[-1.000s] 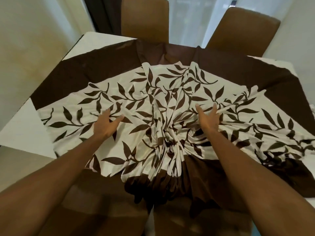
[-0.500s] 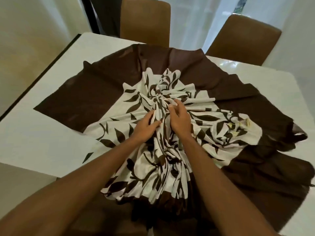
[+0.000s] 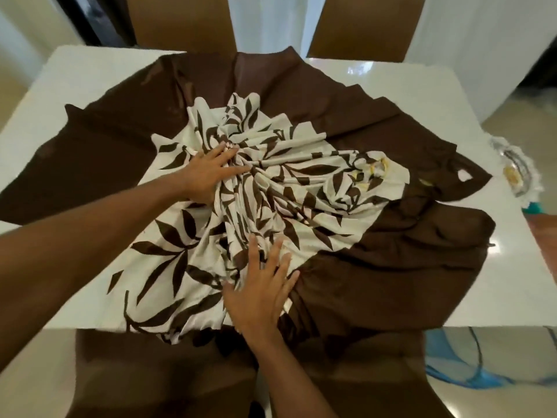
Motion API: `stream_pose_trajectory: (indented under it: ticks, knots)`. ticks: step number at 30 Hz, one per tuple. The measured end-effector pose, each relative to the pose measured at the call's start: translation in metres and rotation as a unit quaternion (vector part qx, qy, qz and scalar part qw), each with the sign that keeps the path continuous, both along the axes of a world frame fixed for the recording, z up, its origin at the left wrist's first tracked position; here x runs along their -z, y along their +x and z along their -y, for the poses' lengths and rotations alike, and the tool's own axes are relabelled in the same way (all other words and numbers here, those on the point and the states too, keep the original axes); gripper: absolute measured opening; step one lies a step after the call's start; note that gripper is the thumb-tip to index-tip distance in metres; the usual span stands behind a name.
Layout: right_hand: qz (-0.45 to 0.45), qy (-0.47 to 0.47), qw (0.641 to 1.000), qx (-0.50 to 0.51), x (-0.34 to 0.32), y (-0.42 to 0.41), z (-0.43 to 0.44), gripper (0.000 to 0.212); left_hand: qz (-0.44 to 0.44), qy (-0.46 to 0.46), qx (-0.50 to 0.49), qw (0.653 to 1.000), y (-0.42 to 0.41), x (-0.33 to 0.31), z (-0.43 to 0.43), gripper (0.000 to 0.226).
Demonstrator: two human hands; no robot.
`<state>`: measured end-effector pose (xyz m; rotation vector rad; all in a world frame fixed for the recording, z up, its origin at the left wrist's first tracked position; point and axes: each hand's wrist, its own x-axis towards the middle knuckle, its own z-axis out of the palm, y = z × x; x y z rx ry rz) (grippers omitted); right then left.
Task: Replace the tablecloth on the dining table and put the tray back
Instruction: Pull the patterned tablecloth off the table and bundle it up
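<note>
On the white table (image 3: 90,70), left grip (image 3: 208,176) and right grip (image 3: 259,294) — fingers straight, holding nothing — press the bunched tablecloth (image 3: 301,182).

**Counted items.** One tablecloth (image 3: 361,122), dark brown with one cream leaf-print panel, is lying bunched on one white table (image 3: 90,73). Two hands are pressing on the cloth: one left hand (image 3: 208,176) and one right hand (image 3: 259,294). Two chairs are standing at the far edge, a far-left chair (image 3: 180,22) and a far-right chair (image 3: 364,25). Two brown seats appear to be sitting at the near edge, a near-left seat (image 3: 150,372) and a near-right seat (image 3: 361,384). One lace-edged item (image 3: 515,170) is lying at the table's right edge. One blue mesh object (image 3: 452,360) is lying on the floor.
</note>
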<state>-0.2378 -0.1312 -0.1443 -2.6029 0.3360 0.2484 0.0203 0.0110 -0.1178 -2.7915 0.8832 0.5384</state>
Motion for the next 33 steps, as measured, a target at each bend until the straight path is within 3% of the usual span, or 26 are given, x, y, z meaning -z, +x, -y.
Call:
stream_pose_trajectory:
  ticks: [4, 7, 10, 15, 21, 23, 25, 27, 29, 30, 31, 33]
  knots:
    - [0.063, 0.08, 0.995, 0.013, 0.006, 0.007, 0.04, 0.104, 0.0, -0.062, 0.029, 0.998, 0.0, 0.005, 0.026, 0.059]
    - [0.09, 0.133, 0.986, 0.031, 0.009, 0.022, 0.072, 0.099, 0.022, -0.192, -0.053, 0.98, -0.023, 0.001, 0.051, 0.039]
    - [0.101, 0.126, 0.985, 0.055, 0.002, 0.052, 0.098, 0.091, 0.042, -0.33, -0.177, 0.926, -0.045, -0.002, 0.07, 0.037]
    - [0.246, 0.206, 0.945, 0.061, -0.054, 0.126, 0.114, 0.086, 0.094, -0.534, -0.267, 0.797, -0.054, -0.054, 0.082, 0.018]
    - [0.367, 0.329, 0.868, 0.054, -0.159, 0.218, 0.086, 0.08, 0.148, -0.6, -0.24, 0.748, -0.05, -0.134, 0.049, 0.027]
    - [0.407, 0.366, 0.835, 0.063, -0.178, 0.233, 0.076, 0.075, 0.154, -0.597, -0.23, 0.753, -0.061, -0.135, 0.04, 0.028]
    - [0.392, 0.384, 0.834, 0.059, -0.167, 0.231, 0.067, 0.062, 0.143, -0.577, -0.232, 0.77, -0.074, -0.118, 0.033, 0.03]
    - [0.31, 0.35, 0.883, 0.045, -0.122, 0.215, 0.069, 0.051, 0.084, -0.534, -0.23, 0.809, -0.09, -0.087, 0.025, 0.043]
    - [0.147, 0.235, 0.961, -0.013, -0.064, 0.183, 0.086, 0.053, -0.052, -0.425, -0.195, 0.883, -0.109, -0.05, 0.016, 0.061]
    - [0.078, 0.165, 0.981, -0.063, -0.039, 0.166, 0.097, 0.055, -0.113, -0.358, -0.167, 0.912, -0.117, -0.032, 0.01, 0.063]
    - [0.037, 0.109, 0.987, -0.11, -0.022, 0.153, 0.107, 0.057, -0.13, -0.309, -0.145, 0.931, -0.122, -0.017, 0.004, 0.059]
    - [-0.003, 0.083, 0.988, -0.131, -0.017, 0.142, 0.12, 0.057, -0.051, -0.317, -0.151, 0.935, -0.12, -0.003, -0.007, 0.045]
